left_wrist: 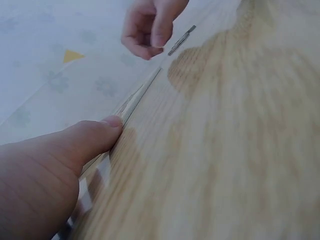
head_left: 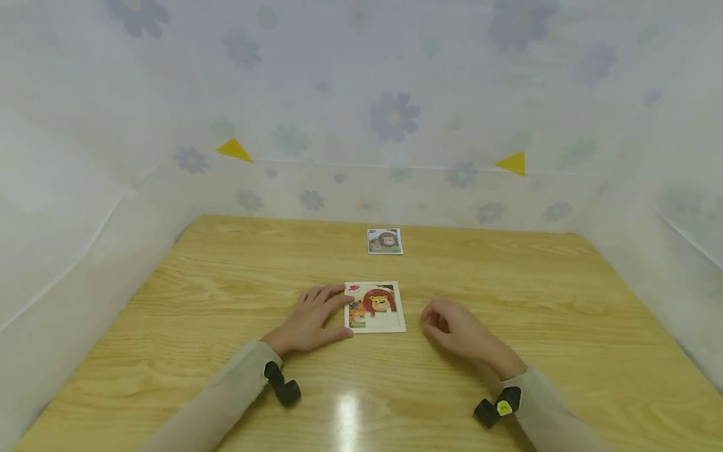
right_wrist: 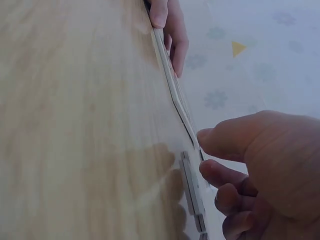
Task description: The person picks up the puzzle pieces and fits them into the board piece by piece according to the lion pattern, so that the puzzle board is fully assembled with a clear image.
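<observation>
A square lion jigsaw puzzle (head_left: 377, 300) in a white frame lies flat on the table. Its lower right area shows bare white backing. My left hand (head_left: 310, 320) rests on the frame's left side, fingers spread and fairly straight, with the thumb at the near left corner. In the left wrist view that thumb (left_wrist: 100, 132) touches the frame's edge. To the right of the frame hovers my right hand (head_left: 465, 333), its fingers loosely bent and nothing visible between them. Thin grey-edged flat pieces (right_wrist: 191, 185) lie by it on the table; in the head view this hand hides them.
A small lion picture card (head_left: 385, 242) lies farther back on the wooden table (head_left: 226, 276). White flowered sheeting (head_left: 339, 94) surrounds the table's back and sides, with two yellow triangles (head_left: 513, 163) on the back sheet. Each sleeve has a black wrist device (head_left: 282, 384).
</observation>
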Available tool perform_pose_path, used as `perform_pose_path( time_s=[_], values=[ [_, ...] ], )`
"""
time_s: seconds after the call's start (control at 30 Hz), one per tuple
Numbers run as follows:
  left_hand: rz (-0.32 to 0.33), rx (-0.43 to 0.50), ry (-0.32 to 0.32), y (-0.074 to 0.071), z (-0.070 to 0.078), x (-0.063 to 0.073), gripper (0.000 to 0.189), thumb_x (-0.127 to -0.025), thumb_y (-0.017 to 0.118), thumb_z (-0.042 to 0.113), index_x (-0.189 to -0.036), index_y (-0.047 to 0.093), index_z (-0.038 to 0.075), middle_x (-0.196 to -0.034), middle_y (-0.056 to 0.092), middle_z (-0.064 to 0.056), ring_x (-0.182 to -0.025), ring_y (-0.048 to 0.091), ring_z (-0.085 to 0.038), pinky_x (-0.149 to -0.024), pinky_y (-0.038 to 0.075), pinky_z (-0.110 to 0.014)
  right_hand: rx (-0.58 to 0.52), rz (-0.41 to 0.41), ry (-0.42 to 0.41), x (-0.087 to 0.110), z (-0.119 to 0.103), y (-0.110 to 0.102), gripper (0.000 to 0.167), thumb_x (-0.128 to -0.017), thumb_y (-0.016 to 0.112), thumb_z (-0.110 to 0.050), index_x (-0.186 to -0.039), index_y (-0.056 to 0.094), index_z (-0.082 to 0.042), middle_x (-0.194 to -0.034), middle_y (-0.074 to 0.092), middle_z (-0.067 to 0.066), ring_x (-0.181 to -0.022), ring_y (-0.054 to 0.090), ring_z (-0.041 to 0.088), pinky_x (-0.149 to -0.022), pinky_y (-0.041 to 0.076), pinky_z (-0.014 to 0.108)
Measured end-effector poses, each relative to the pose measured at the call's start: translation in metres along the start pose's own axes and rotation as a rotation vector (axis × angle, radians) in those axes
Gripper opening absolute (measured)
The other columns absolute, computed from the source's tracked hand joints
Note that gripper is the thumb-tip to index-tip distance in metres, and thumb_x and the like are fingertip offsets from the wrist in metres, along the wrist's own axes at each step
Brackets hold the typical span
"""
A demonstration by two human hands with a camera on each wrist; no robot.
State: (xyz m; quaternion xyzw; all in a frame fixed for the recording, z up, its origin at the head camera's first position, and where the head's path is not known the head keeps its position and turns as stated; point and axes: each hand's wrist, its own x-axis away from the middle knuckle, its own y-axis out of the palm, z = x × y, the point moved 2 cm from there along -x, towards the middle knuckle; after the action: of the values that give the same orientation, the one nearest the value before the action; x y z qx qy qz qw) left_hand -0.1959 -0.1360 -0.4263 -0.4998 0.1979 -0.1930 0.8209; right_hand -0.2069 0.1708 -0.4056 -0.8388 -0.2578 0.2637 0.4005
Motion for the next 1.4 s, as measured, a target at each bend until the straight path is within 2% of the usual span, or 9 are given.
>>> perform_pose_path(
  time_s=[0.13, 0.33, 0.53, 0.73, 0.9, 1.03, 1.13, 1.23, 1.4],
  values=[
    [-0.007, 0.009, -0.008, 0.001, -0.001, 0.001, 0.065, -0.089, 0.06, 0.054, -0.144, 0.046, 0.021, -0.153, 0.033, -0.009, -0.138, 0.029, -0.034, -0.109, 0.019, -0.06, -0.005, -0.069, 0.028, 0.014, 0.008, -0.005, 0.012, -0.088, 0.068, -0.007, -0.099, 0.062, -0.009, -0.077, 0.053, -0.009, -0.064, 0.043, -0.001, -0.059, 0.042, 0.02],
    [-0.003, 0.018, -0.016, 0.0, -0.001, 0.003, 0.064, -0.089, 0.06, 0.053, -0.143, 0.046, 0.022, -0.154, 0.032, -0.009, -0.138, 0.029, -0.033, -0.108, 0.019, -0.061, -0.042, -0.192, 0.041, 0.026, 0.012, -0.02, 0.026, -0.088, 0.069, -0.009, -0.111, 0.059, -0.002, -0.074, 0.051, -0.009, -0.061, 0.041, -0.002, -0.055, 0.041, 0.02],
    [-0.001, 0.011, -0.004, -0.001, -0.003, 0.002, 0.065, -0.089, 0.06, 0.054, -0.144, 0.045, 0.022, -0.154, 0.032, -0.008, -0.138, 0.029, -0.032, -0.108, 0.02, -0.061, -0.039, -0.229, 0.095, 0.031, 0.017, -0.029, 0.027, -0.088, 0.068, -0.01, -0.112, 0.058, -0.002, -0.071, 0.05, -0.009, -0.058, 0.04, -0.002, -0.053, 0.04, 0.02],
    [0.013, 0.006, 0.002, -0.002, -0.004, 0.002, 0.065, -0.089, 0.06, 0.053, -0.144, 0.046, 0.021, -0.154, 0.033, -0.009, -0.138, 0.029, -0.033, -0.108, 0.02, -0.061, -0.063, -0.217, 0.112, 0.03, 0.019, -0.032, 0.021, -0.088, 0.069, -0.012, -0.104, 0.059, -0.005, -0.07, 0.049, -0.008, -0.057, 0.04, -0.001, -0.053, 0.039, 0.021],
    [0.001, 0.012, -0.005, -0.004, -0.002, 0.003, 0.064, -0.089, 0.06, 0.053, -0.143, 0.046, 0.021, -0.154, 0.032, -0.008, -0.138, 0.029, -0.033, -0.108, 0.02, -0.061, -0.061, -0.178, 0.086, 0.03, 0.019, -0.031, 0.02, -0.085, 0.073, -0.012, -0.094, 0.056, -0.01, -0.076, 0.05, -0.005, -0.064, 0.042, 0.002, -0.057, 0.04, 0.021],
    [-0.006, 0.009, -0.004, -0.003, -0.002, 0.003, 0.065, -0.089, 0.06, 0.053, -0.144, 0.045, 0.022, -0.154, 0.031, -0.008, -0.139, 0.028, -0.033, -0.108, 0.02, -0.06, -0.144, -0.171, 0.08, 0.028, 0.019, -0.028, 0.019, -0.088, 0.07, -0.014, -0.089, 0.051, -0.011, -0.079, 0.051, -0.002, -0.066, 0.044, 0.004, -0.058, 0.042, 0.022],
    [-0.009, 0.003, -0.002, -0.004, -0.003, 0.003, 0.066, -0.089, 0.06, 0.053, -0.145, 0.044, 0.022, -0.155, 0.031, -0.008, -0.139, 0.028, -0.033, -0.108, 0.02, -0.06, -0.22, -0.165, 0.086, 0.025, 0.018, -0.025, 0.016, -0.092, 0.065, -0.014, -0.088, 0.05, -0.011, -0.076, 0.051, -0.002, -0.061, 0.045, 0.003, -0.053, 0.043, 0.022],
    [-0.007, 0.002, -0.004, -0.004, -0.002, 0.004, 0.065, -0.089, 0.06, 0.053, -0.144, 0.045, 0.022, -0.154, 0.031, -0.008, -0.139, 0.028, -0.033, -0.108, 0.02, -0.06, -0.243, -0.121, 0.071, 0.021, 0.018, -0.022, 0.014, -0.093, 0.063, -0.012, -0.087, 0.051, -0.011, -0.077, 0.053, -0.002, -0.062, 0.047, 0.002, -0.053, 0.044, 0.022],
    [0.003, 0.013, 0.001, -0.005, 0.0, 0.004, 0.064, -0.089, 0.06, 0.052, -0.144, 0.046, 0.021, -0.154, 0.032, -0.009, -0.139, 0.029, -0.034, -0.108, 0.021, -0.06, -0.204, -0.031, 0.047, 0.012, 0.016, -0.016, 0.012, -0.092, 0.064, -0.008, -0.09, 0.053, -0.012, -0.079, 0.055, -0.004, -0.066, 0.047, 0.003, -0.054, 0.043, 0.022]
  ],
)
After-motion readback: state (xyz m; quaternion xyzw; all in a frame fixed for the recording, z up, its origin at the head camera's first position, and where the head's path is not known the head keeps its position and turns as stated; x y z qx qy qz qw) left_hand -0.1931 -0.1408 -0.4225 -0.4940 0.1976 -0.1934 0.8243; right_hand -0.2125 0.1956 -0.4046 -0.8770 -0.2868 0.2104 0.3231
